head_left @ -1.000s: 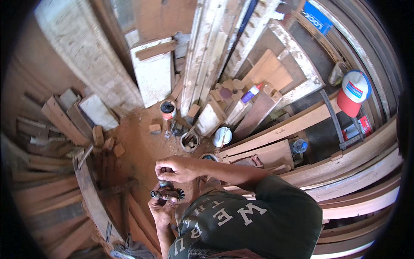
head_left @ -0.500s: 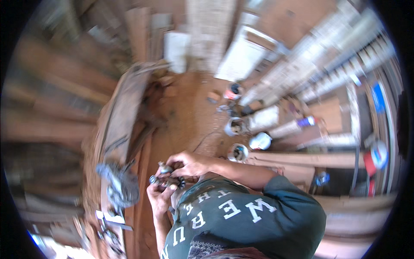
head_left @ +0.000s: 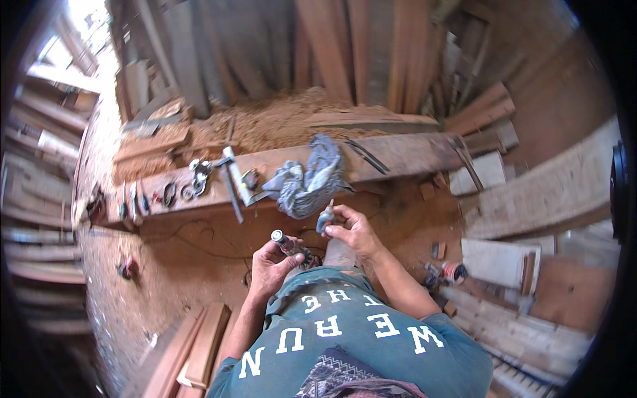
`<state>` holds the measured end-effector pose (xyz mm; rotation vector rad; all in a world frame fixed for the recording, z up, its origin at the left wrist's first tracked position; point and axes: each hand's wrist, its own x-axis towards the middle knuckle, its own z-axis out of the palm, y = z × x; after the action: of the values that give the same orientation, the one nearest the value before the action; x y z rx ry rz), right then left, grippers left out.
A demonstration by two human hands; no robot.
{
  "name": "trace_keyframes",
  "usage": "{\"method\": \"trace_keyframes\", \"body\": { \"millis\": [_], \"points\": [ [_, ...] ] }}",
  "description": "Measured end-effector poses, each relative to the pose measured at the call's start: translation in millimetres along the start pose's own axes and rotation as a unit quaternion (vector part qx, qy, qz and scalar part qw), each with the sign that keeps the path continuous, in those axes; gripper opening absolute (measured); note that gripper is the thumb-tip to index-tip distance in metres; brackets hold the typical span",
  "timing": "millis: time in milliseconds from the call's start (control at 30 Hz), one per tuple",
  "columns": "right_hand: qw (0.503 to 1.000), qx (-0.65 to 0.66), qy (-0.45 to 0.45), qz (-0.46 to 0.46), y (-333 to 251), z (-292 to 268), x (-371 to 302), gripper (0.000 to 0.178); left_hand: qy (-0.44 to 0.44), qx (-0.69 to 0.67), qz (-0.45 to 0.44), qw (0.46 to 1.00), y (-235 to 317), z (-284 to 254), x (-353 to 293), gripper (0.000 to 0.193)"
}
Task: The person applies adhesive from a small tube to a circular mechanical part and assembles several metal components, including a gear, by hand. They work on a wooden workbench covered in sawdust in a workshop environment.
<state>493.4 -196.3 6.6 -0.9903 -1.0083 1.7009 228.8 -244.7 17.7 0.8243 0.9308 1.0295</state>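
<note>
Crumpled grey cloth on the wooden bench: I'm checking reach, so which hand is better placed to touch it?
Probably the right hand: it appears nearer the cloth, though holding a small blue bottle. The left hand, gripping a dark silver-ended tool, looks farther.

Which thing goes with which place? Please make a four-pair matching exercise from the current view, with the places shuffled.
Things
1. Crumpled cloth
2. Small bluish piece with a pointed tip
3. Reddish-brown boards
4. Cylindrical tool with a pale round end

Places
A. In the left hand
B. At the lower left of the picture
C. On the wooden bench
D. Between thumb and fingers of the right hand

Right pairs: 1-C, 2-D, 3-B, 4-A
</note>
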Motion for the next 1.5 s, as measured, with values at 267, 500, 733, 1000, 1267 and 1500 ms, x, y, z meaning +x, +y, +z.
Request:
{"method": "trace_keyframes", "body": {
  "millis": [267, 500, 733, 1000, 1267, 1500],
  "points": [
    [0.994, 0.008, -0.071, 0.085, 4.2, 56.3, 106.4, 0.033, 0.3, -0.088, 0.053, 0.948, 8.8, -62.5, -49.3, 0.039],
    [0.977, -0.109, -0.16, 0.089, 26.9, 128.3, 193.8, 0.031, 0.448, -0.098, 0.06, 0.887, 8.4, -117.3, -54.4, 0.038],
    [0.949, -0.276, -0.154, 0.0, 61.8, 176.8, 282.5, 0.033, 0.508, 0.059, 0.051, 0.858, 55.5, -186.2, -17.8, 0.039],
    [0.925, -0.335, -0.172, -0.045, 52.9, 243.6, 364.2, 0.027, 0.523, 0.191, 0.085, 0.826, 110.2, -271.2, 23.9, 0.029],
    [0.891, -0.429, -0.089, -0.119, 45.3, 264.7, 409.7, 0.026, 0.464, 0.233, 0.048, 0.853, 142.5, -335.0, 46.5, 0.038],
    [0.895, -0.439, 0.038, -0.063, 106.5, 260.9, 397.2, 0.025, 0.337, 0.265, 0.017, 0.903, 142.4, -426.6, 64.3, 0.03]
  ]
}}
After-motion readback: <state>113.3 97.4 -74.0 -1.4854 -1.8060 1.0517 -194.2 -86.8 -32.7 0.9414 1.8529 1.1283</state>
